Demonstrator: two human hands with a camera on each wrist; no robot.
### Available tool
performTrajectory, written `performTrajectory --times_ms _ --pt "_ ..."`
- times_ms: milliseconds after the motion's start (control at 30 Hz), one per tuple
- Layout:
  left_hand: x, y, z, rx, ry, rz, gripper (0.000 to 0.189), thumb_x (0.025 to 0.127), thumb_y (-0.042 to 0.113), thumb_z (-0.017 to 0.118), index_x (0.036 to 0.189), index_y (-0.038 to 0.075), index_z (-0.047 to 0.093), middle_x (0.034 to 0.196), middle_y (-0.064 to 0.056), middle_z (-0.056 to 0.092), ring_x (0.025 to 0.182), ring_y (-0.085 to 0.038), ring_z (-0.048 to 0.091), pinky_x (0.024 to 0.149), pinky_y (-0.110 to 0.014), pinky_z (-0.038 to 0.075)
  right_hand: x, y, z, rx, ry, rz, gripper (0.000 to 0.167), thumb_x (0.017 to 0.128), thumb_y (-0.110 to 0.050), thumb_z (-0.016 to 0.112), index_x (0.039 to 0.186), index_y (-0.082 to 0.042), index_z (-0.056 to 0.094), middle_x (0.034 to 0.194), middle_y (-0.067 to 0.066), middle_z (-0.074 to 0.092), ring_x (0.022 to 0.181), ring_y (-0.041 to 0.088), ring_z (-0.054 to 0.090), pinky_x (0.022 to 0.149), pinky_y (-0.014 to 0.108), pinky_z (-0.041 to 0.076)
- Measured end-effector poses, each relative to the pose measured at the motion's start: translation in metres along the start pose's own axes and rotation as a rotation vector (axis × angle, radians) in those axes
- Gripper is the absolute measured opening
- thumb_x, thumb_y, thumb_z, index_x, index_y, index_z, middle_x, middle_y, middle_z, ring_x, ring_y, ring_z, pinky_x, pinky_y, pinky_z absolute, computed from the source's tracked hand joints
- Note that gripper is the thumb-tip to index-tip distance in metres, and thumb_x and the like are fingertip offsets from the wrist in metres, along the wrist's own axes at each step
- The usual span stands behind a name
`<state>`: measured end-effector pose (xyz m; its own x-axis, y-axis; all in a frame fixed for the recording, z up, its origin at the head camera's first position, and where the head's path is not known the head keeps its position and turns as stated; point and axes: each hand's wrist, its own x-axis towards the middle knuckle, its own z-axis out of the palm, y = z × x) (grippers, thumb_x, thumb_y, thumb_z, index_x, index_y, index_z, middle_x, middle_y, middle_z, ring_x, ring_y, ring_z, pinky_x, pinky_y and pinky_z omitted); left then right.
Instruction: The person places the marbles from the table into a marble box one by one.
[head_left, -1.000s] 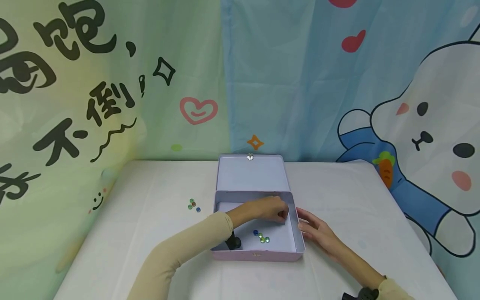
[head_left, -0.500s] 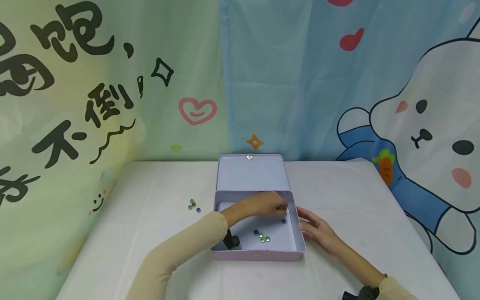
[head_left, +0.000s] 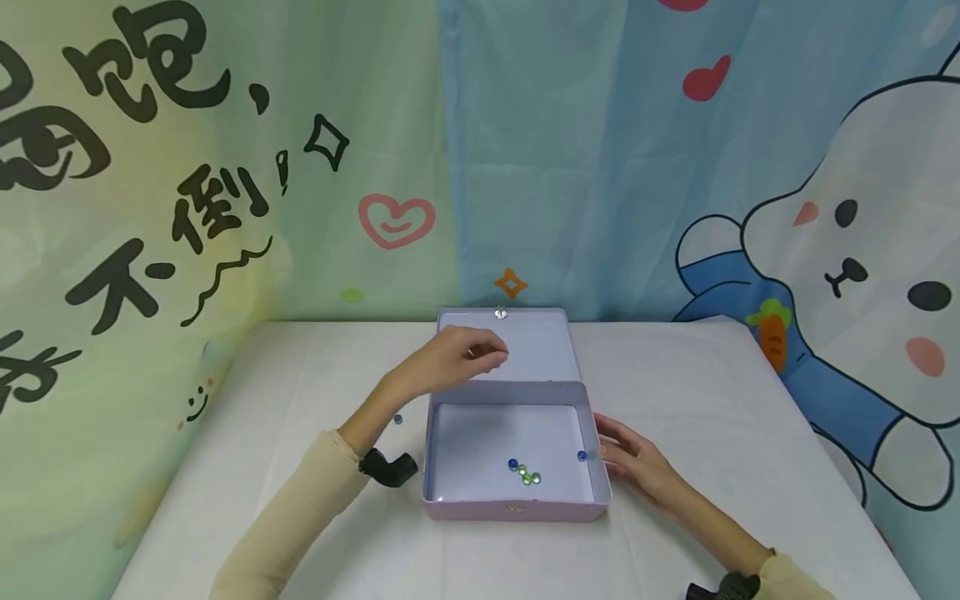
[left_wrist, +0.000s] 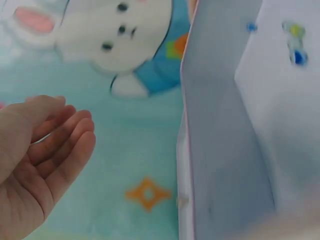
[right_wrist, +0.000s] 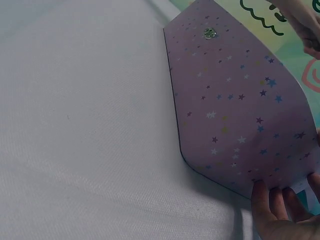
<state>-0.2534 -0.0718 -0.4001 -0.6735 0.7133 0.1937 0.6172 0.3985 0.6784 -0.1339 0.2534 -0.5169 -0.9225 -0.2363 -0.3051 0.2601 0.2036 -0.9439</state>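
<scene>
A lidded box [head_left: 517, 511], pale lilac inside, stands with its lid [head_left: 536, 346] raised at the back. Several glass marbles lie on its floor: green ones [head_left: 527, 478], a dark blue one [head_left: 513, 464] beside them, and another blue marble [head_left: 582, 456] by the right wall. My left hand [head_left: 461, 358] hovers in front of the lid, fingers loosely bent; the left wrist view shows no object in that hand [left_wrist: 45, 160]. Against the box's right outer side rest the fingertips of my right hand [head_left: 637, 471], also visible in the right wrist view.
A blue marble [head_left: 398, 419] lies on the white tablecloth [head_left: 360, 533] left of the box, by my left forearm, which covers the spot where other marbles lay. Behind the table hangs a printed cloth [head_left: 540, 167]. Both wrists carry a black mount.
My left hand has come up and leftward out of the box. A blue marble that appeared beneath it has shifted toward the right wall. The right hand stays in place.
</scene>
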Motion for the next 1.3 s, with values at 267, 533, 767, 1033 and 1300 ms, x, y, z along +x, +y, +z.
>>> performTrajectory --times_ms 267,533,767,1033,1300 --pt "-0.078 -0.057 -0.026 0.120 0.162 -0.189 0.016 0.096 0.020 0.062 0.105 0.011 0.070 0.096 -0.003 0.073 0.085 -0.011 0.067 0.078 -0.028 0.056 -0.003 0.001 0.000 0.002 -0.018 -0.003 0.063 0.098 -0.023 0.055 0.153 -0.011 0.027 0.157 0.018 0.027 0.143 0.040 0.031 0.100 0.025 0.048" --pt "-0.116 -0.097 -0.031 0.282 0.179 -0.283 0.015 0.093 0.013 0.064 0.103 0.004 0.070 0.097 -0.007 0.073 0.083 -0.017 0.067 0.075 -0.033 0.056 -0.003 -0.004 -0.004 -0.016 0.000 -0.007 0.063 0.098 -0.025 0.054 0.153 -0.010 0.026 0.157 0.019 0.026 0.143 0.039 0.032 0.102 0.027 0.048" --pt "-0.134 -0.115 -0.022 0.295 0.143 -0.328 0.016 0.093 0.012 0.063 0.102 0.001 0.070 0.094 -0.008 0.073 0.080 -0.015 0.066 0.073 -0.031 0.055 -0.002 0.000 -0.001 -0.003 -0.008 -0.009 0.063 0.098 -0.022 0.054 0.153 -0.009 0.026 0.157 0.020 0.027 0.138 0.031 0.040 0.095 0.016 0.047" --pt "-0.146 -0.125 -0.002 0.264 0.118 -0.296 0.010 0.088 0.008 0.069 0.097 0.004 0.071 0.091 -0.005 0.072 0.078 -0.014 0.066 0.070 -0.027 0.055 -0.003 -0.001 0.000 -0.014 0.004 -0.007 0.062 0.099 -0.023 0.053 0.153 -0.010 0.027 0.157 0.020 0.027 0.142 0.042 0.031 0.101 0.026 0.049" --pt "-0.149 -0.131 0.013 0.281 0.146 -0.314 0.010 0.086 0.011 0.072 0.096 0.008 0.072 0.092 -0.002 0.071 0.077 -0.010 0.064 0.069 -0.023 0.053 -0.002 -0.003 0.000 -0.013 0.005 0.006 0.063 0.098 -0.026 0.054 0.153 -0.011 0.027 0.157 0.019 0.027 0.143 0.040 0.031 0.103 0.031 0.048"
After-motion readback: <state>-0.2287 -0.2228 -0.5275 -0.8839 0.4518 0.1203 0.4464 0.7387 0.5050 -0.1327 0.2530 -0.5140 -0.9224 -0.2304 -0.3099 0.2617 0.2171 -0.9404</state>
